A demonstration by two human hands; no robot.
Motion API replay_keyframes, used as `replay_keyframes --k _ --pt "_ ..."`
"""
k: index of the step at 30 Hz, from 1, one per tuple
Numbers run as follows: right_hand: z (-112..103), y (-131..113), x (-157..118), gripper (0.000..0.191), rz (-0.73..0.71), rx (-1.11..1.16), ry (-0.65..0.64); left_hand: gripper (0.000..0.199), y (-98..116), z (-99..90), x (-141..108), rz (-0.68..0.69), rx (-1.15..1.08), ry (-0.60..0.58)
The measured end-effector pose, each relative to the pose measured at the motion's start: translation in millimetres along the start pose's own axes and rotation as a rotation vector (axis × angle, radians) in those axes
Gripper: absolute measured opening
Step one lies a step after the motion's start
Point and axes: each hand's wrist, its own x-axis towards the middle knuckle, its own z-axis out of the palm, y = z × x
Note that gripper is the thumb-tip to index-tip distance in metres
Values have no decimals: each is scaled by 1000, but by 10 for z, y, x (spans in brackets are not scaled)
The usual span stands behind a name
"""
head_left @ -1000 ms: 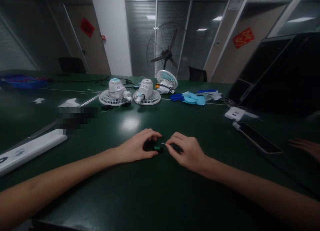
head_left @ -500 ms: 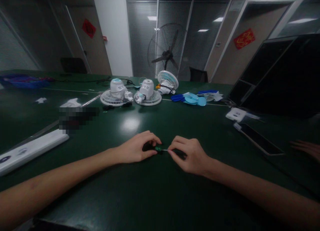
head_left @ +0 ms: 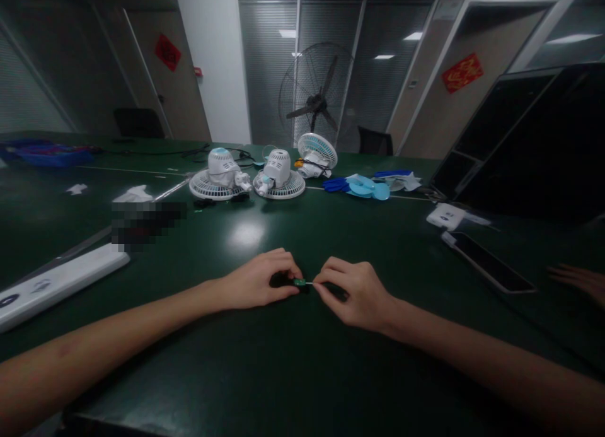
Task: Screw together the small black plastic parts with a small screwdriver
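Note:
My left hand (head_left: 262, 278) rests on the green table with thumb and fingers pinched on a small green circuit board (head_left: 299, 282). From the right, my right hand (head_left: 357, 293) pinches a thin pale strip (head_left: 309, 283), perhaps a wire or a slim tool; its kind is too small to tell. The strip's left end meets the board's right edge or lies just against it. Both hands are low over the tabletop, fingertips only a little apart. A dark shape under my right palm may be shadow or part of the held piece.
Beyond my hands lie white fan heads (head_left: 278, 175), with blue fan blades (head_left: 366, 186) to their right. A white power strip (head_left: 66, 285) is at left, a phone (head_left: 489, 260) at right. Another person's hand (head_left: 576, 279) rests at the right edge. A dark monitor (head_left: 534, 147) stands behind.
My right hand has shifted slightly left, closer to my left hand, so less of the thin strip shows. My left hand stays almost still, still pinching the board.

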Motion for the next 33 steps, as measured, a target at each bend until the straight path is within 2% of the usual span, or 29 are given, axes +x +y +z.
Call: replay_keyframes --k 11,19,24,26,29,33 --pt "-8 -38 18 16 -108 -28 -9 18 28 6 11 26 14 -26" --pt "-59 -67 0 14 -170 25 24 16 8 12 9 28 46 20" --pt "-45 -29 -3 9 -133 99 143 16 35 -14 -2 19 33 60" --pt "-46 -5 4 9 -105 119 222 16 89 -20 -29 72 1 32" --pt "-58 12 19 10 -53 135 316 17 195 -2 -87 227 -29 -70" --pt "-61 3 29 11 -26 155 343 24 250 27 -128 354 50 -189"
